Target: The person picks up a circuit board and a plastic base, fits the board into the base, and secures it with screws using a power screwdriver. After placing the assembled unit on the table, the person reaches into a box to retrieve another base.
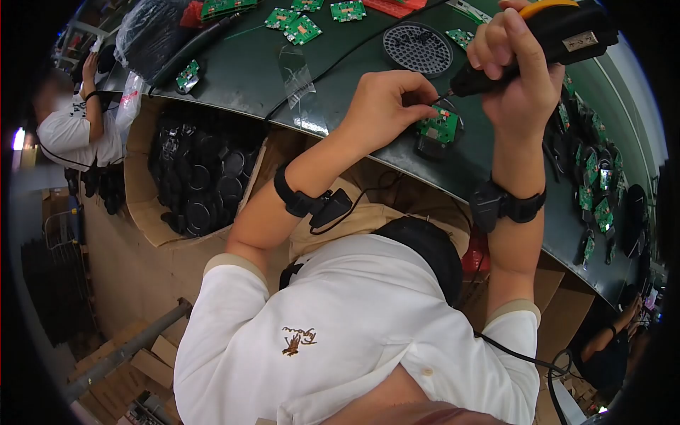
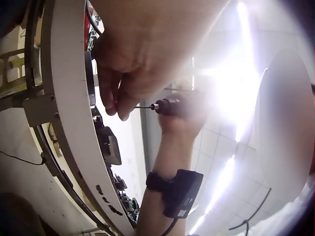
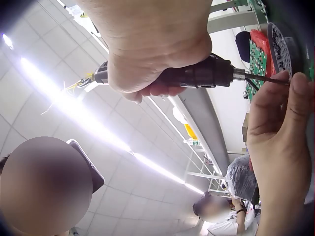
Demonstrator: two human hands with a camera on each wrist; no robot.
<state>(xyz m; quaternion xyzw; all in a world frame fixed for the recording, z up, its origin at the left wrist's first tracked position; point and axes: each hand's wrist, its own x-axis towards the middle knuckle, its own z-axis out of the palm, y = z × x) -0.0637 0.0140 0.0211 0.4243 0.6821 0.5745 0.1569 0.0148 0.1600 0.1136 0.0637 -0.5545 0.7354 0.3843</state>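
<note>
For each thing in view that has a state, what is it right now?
Screwdriver: held; whether running can't be told
Right hand: gripping the screwdriver
Left hand: fingertips at the bit's tip; whether pinching anything is unclear
Circuit board: component side up, near the left fingertips
Cardboard box: open, black parts inside
Ceiling lights: on

Here's looping brown script [image 1: 307, 334] across my white shirt [image 1: 361, 312], and a silvery label [image 1: 580, 41] on my power screwdriver [image 1: 556, 30], neither clearly legible!
</note>
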